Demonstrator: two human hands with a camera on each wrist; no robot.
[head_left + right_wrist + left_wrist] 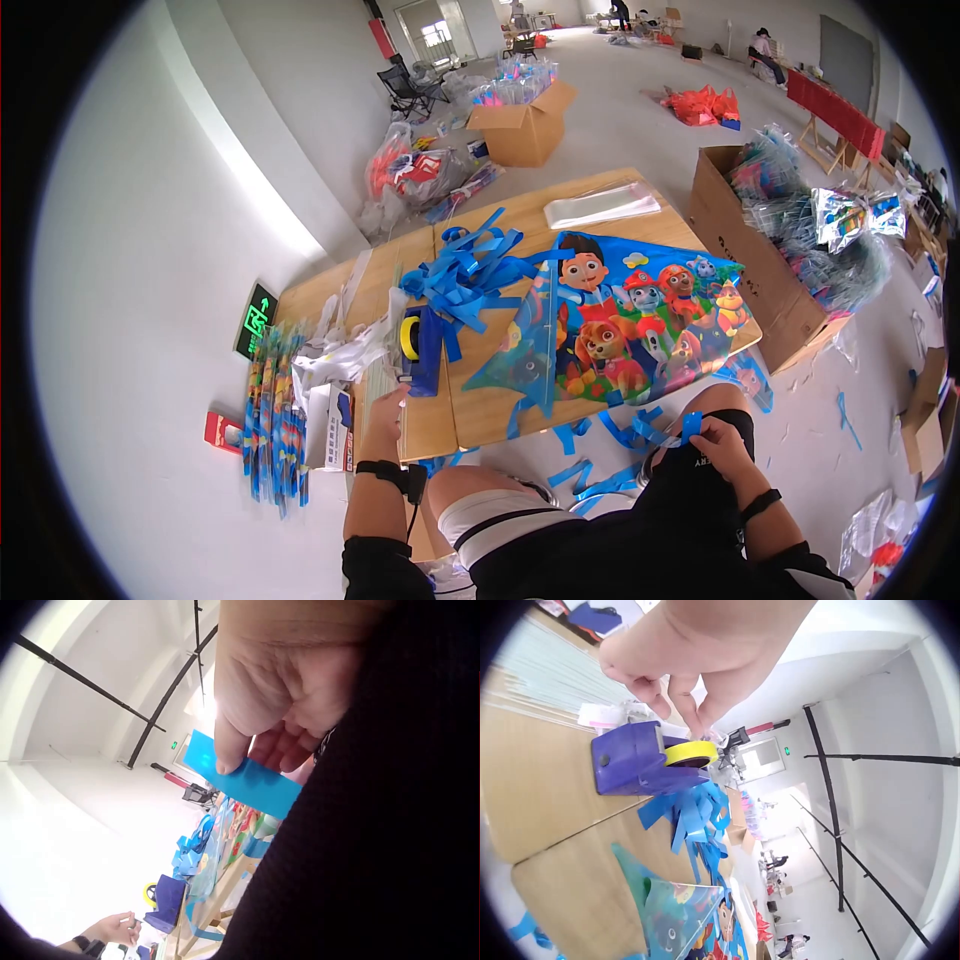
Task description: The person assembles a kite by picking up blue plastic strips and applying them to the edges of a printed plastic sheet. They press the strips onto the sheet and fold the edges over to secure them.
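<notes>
My right hand (722, 448) pinches a blue plastic strip (244, 780) between thumb and fingers, low over my lap at the table's front edge. With fingers loosely bent and nothing seen in them, my left hand (697, 664) hovers by a bundle of thin pale sticks (551, 664). Right beside it stands a blue tape dispenser (630, 761) with a roll of yellow tape (692, 753). A cartoon-printed plastic kite (640, 330) lies flat across the right of the table (490, 412). Between kite and dispenser sits a tangled heap of blue strips (470, 270).
White plastic film (602, 206) lies at the table's back edge. Rolled printed bundles (272, 420) and a small white box (328, 428) stand to the left. A large carton (765, 270) stuffed with plastic packs borders the right side. More blue strips (605, 485) litter the floor below.
</notes>
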